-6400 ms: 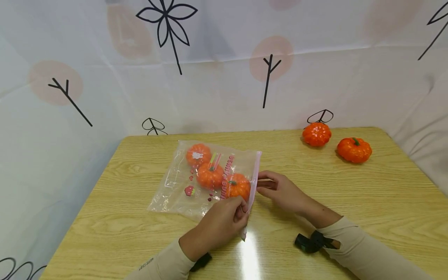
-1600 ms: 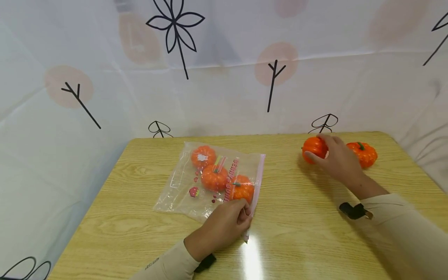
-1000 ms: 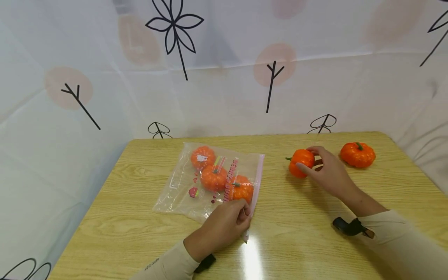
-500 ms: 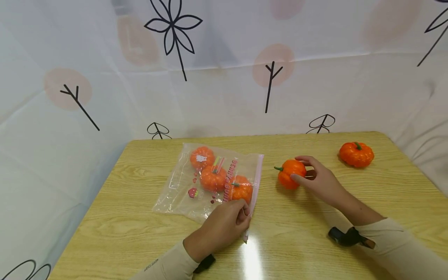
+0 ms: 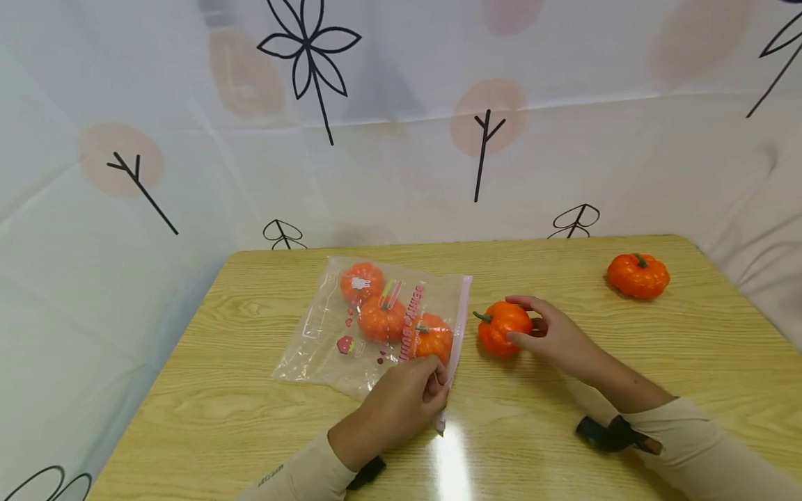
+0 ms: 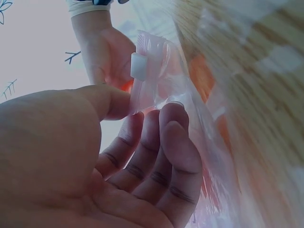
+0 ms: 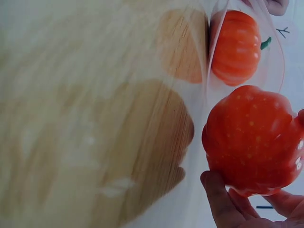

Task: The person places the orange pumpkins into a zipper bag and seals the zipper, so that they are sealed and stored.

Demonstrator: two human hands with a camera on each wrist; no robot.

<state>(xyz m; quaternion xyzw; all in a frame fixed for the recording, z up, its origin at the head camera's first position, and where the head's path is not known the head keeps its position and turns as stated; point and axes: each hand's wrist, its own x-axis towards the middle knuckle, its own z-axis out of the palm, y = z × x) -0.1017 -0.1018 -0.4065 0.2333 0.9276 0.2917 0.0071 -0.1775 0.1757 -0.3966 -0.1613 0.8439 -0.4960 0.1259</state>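
A clear zip bag [image 5: 313, 351] with a pink edge lies on the table, its mouth to the right. Inside are three small orange pumpkins, one [image 5: 432, 339] close to the opening. My left hand [image 5: 397, 403] pinches the near corner of the mouth between thumb and fingers. In the left wrist view a white slider [image 6: 139, 66] sits on the pink strip just beyond that thumb. My right hand [image 5: 560, 342] grips another toy pumpkin [image 5: 501, 328] just right of the bag mouth, stem toward the bag. In the right wrist view this pumpkin [image 7: 254, 140] is above the tabletop.
One more orange pumpkin [image 5: 638, 276] stands at the back right of the wooden table [image 5: 207, 417]. Behind the table hangs a pale cloth [image 5: 388, 174] with printed plants.
My right hand has left the bag mouth, taken the back pumpkin at the right and carried it left and nearer, up beside the bag. The left hand has kept its pinch on the bag.
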